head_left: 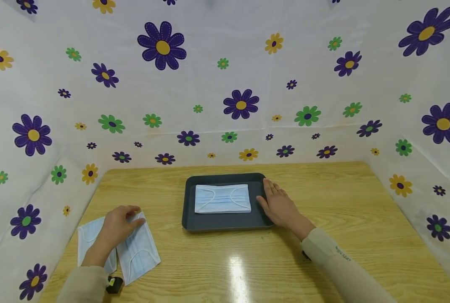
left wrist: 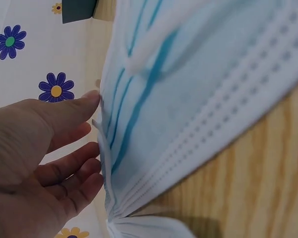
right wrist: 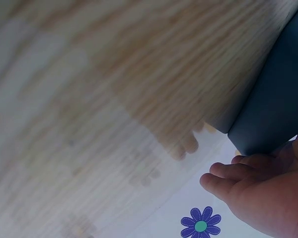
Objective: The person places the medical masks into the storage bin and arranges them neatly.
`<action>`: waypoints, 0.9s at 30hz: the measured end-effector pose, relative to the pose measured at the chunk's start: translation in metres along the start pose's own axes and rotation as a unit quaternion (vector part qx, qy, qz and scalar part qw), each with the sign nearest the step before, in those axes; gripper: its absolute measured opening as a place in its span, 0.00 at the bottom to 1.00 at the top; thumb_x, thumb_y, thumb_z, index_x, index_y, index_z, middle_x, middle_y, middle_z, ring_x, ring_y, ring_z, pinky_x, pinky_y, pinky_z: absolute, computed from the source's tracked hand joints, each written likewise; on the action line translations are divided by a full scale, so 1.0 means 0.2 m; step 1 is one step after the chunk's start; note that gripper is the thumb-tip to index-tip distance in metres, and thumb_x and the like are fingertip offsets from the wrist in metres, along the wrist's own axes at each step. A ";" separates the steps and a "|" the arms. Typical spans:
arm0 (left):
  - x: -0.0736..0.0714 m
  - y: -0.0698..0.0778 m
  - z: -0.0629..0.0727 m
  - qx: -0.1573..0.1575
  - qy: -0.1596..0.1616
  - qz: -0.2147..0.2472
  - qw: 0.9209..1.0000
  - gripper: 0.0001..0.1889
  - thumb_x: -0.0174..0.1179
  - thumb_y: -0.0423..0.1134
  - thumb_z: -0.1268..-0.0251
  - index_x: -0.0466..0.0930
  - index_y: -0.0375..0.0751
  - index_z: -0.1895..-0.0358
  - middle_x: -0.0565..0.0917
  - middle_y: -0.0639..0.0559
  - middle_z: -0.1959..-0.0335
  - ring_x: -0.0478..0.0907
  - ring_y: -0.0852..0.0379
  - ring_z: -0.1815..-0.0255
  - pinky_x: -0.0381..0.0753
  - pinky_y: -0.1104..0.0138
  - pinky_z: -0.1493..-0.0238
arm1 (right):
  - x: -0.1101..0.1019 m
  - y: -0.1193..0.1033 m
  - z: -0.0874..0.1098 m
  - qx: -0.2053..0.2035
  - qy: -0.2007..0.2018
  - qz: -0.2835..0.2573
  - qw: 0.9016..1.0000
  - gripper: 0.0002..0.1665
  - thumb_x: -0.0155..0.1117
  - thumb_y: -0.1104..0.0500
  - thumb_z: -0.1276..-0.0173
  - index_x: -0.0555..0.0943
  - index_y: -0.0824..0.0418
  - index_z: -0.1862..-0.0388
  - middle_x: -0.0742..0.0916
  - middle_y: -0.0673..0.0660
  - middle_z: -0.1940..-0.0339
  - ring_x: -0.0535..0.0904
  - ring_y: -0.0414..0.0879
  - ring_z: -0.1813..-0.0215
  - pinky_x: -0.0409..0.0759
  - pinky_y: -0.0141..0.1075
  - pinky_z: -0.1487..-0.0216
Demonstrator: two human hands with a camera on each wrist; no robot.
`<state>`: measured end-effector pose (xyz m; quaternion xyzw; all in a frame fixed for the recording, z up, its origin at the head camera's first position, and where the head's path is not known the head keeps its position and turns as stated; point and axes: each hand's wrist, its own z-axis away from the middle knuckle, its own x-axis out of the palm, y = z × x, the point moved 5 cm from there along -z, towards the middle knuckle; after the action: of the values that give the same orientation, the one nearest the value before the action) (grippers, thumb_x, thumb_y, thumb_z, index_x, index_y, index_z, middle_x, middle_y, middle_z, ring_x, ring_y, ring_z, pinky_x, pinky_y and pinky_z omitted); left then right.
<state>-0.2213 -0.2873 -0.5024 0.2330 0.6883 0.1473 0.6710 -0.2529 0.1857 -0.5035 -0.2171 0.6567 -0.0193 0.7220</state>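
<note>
On the left of the table, my left hand (head_left: 115, 227) pinches the far end of a light blue face mask (head_left: 141, 252). The left wrist view shows thumb and fingertips at the edge of this pleated mask (left wrist: 188, 109). A second mask (head_left: 86, 235) lies beside it, partly hidden under the hand and forearm. A dark grey tray (head_left: 225, 223) stands at the middle back, with a neat stack of blue masks (head_left: 222, 199) inside, ear loops on top. My right hand (head_left: 279, 206), fingers extended, rests against the tray's right rim; the right wrist view shows it beside the tray wall (right wrist: 275, 99).
The wooden table (head_left: 342, 198) carries the tray and masks. A white cloth with printed flowers (head_left: 210, 84) hangs around its back and sides. A small black device (head_left: 114, 285) is on the left wrist.
</note>
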 end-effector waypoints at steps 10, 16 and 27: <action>0.01 -0.01 -0.02 -0.005 -0.010 -0.019 1.000 0.19 0.75 0.37 0.36 0.86 0.28 0.48 0.86 0.35 0.59 0.83 0.42 0.57 0.83 0.44 0.52 | 0.00 0.00 0.00 -0.001 -0.003 0.000 1.000 0.44 0.43 0.46 0.11 0.47 0.76 0.15 0.58 0.74 0.15 0.56 0.71 0.16 0.57 0.66 0.19; 0.02 -0.01 -0.03 -0.006 -0.013 -0.031 0.999 0.18 0.74 0.39 0.36 0.85 0.28 0.50 0.85 0.37 0.62 0.80 0.45 0.60 0.81 0.47 0.56 | 0.00 0.00 0.00 -0.003 0.000 0.003 1.000 0.44 0.44 0.46 0.12 0.47 0.76 0.16 0.59 0.75 0.15 0.56 0.71 0.16 0.58 0.66 0.19; 0.02 -0.01 -0.04 -0.036 -0.024 -0.037 0.998 0.12 0.70 0.39 0.30 0.84 0.31 0.58 0.85 0.36 0.59 0.80 0.42 0.58 0.79 0.43 0.52 | -0.01 0.00 0.00 -0.002 -0.001 -0.001 1.000 0.44 0.44 0.46 0.12 0.48 0.77 0.16 0.59 0.75 0.16 0.57 0.72 0.16 0.58 0.66 0.20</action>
<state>-0.2285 -0.2862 -0.5053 0.1871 0.6742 0.1415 0.7003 -0.2524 0.1858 -0.5010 -0.2191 0.6561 -0.0189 0.7219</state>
